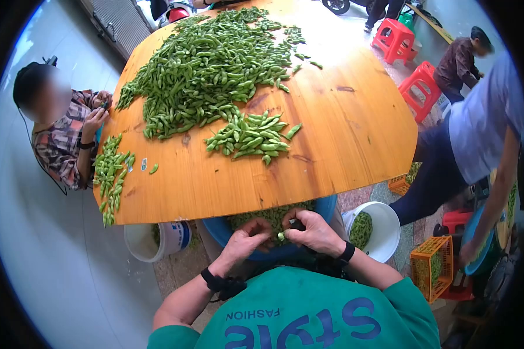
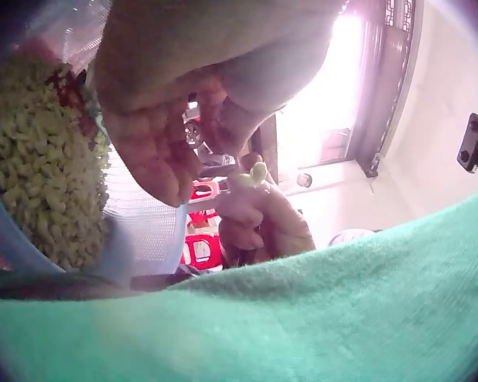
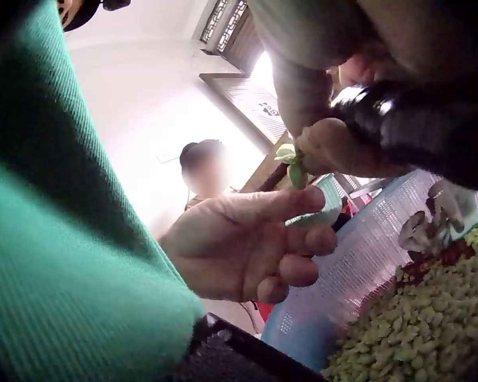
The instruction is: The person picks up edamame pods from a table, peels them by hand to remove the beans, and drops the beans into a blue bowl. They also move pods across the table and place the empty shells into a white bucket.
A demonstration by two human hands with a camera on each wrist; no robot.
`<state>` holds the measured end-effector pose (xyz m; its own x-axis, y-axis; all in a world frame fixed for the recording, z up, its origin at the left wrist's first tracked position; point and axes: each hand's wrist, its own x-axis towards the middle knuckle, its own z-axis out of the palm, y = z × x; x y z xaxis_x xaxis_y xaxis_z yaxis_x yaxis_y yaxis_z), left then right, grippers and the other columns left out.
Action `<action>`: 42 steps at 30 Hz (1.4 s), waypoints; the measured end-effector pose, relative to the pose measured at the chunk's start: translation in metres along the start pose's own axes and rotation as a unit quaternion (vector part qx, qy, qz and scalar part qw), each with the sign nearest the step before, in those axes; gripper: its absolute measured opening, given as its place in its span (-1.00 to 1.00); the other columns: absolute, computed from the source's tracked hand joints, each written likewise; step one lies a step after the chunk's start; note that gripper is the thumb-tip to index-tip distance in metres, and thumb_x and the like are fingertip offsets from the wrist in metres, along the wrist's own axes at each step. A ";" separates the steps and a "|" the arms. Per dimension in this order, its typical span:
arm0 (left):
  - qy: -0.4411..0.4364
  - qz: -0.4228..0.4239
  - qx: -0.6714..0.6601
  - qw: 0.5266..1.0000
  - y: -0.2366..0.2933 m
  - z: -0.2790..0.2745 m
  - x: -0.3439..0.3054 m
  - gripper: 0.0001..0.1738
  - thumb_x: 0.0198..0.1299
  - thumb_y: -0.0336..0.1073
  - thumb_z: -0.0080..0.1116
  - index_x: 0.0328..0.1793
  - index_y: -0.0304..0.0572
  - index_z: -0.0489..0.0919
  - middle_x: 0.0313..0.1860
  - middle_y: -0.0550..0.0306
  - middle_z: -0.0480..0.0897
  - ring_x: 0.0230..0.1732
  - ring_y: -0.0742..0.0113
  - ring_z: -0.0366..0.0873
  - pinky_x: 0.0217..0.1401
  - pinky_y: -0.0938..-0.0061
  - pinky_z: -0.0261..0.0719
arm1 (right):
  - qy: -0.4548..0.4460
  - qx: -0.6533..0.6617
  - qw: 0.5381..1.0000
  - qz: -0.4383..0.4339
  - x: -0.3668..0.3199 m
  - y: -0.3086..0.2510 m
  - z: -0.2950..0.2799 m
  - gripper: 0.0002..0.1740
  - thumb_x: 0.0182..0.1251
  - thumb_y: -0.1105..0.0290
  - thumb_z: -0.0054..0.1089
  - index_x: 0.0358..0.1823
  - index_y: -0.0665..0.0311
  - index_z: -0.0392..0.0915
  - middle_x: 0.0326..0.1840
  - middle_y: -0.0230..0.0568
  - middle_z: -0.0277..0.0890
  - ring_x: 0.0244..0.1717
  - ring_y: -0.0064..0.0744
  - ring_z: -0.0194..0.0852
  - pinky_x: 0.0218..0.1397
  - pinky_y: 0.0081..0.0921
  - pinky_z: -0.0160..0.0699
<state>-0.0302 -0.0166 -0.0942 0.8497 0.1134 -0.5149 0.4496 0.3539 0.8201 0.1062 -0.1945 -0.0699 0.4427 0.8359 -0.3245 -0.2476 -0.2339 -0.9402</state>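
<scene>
My right hand (image 1: 313, 232) pinches a small green bean pod (image 3: 291, 163) between thumb and fingertips. A shiny black object (image 3: 398, 127) lies against this hand; its kind cannot be told. Near it, my left hand (image 1: 245, 239) is held with fingers loosely bent and apart from the thumb, with nothing between them. Both hands are over a blue basket (image 1: 215, 234) at the table's near edge. Pale green shelled beans (image 2: 44, 159) fill much of the basket.
A large heap of green pods (image 1: 209, 64) and a smaller pile (image 1: 253, 136) lie on the wooden table (image 1: 343, 134). White buckets (image 1: 384, 232) flank the basket. Another person (image 1: 58, 122) sits at left; a person in a light shirt (image 1: 477, 139) bends over at right, near an orange crate (image 1: 431, 267).
</scene>
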 end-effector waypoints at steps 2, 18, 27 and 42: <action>-0.007 0.014 0.012 1.000 0.011 0.008 -0.005 -0.79 0.35 -0.31 0.20 0.02 -0.19 0.51 -0.17 0.18 0.63 -0.16 0.39 0.66 -0.15 0.48 0.69 | 0.004 0.000 1.000 0.003 -0.001 -0.001 0.000 -0.78 0.27 0.42 0.23 -0.09 0.31 0.50 -0.42 -0.44 0.46 -0.50 -0.71 0.38 -0.46 -0.66 0.43; -0.042 0.053 0.022 0.997 0.012 0.001 -0.005 -0.67 0.43 -0.26 0.08 0.21 -0.29 0.56 -0.15 0.19 0.66 -0.19 0.46 0.63 -0.09 0.53 0.64 | 0.018 0.014 1.000 -0.019 -0.002 -0.012 0.002 -0.83 0.27 0.50 0.21 -0.15 0.30 0.46 -0.38 -0.46 0.47 -0.46 -0.74 0.40 -0.42 -0.72 0.43; 0.008 0.106 0.028 0.994 0.020 0.025 -0.011 -0.81 0.25 -0.47 0.27 -0.08 -0.25 0.50 -0.27 0.23 0.61 -0.25 0.53 0.57 -0.17 0.60 0.57 | 0.030 -0.006 0.999 -0.039 -0.004 -0.015 0.007 -0.84 0.32 0.44 0.23 -0.15 0.36 0.57 -0.41 -0.41 0.53 -0.43 -0.73 0.43 -0.38 -0.66 0.46; -0.084 0.050 -0.077 0.992 0.040 0.019 -0.015 -0.88 0.21 -0.52 0.30 -0.19 -0.27 0.56 -0.27 0.15 0.66 -0.27 0.39 0.65 -0.17 0.50 0.62 | -0.108 0.114 0.987 0.031 -0.009 -0.026 -0.005 -0.77 0.48 0.25 0.16 -0.19 0.29 0.56 -0.50 -0.55 0.41 -0.54 -0.77 0.26 -0.49 -0.72 0.27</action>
<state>-0.0198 -0.0213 -0.0485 0.9280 0.0033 -0.3725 0.3239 0.4871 0.8111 0.1127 -0.1987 -0.0430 0.2333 0.9154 -0.3280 -0.4668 -0.1904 -0.8636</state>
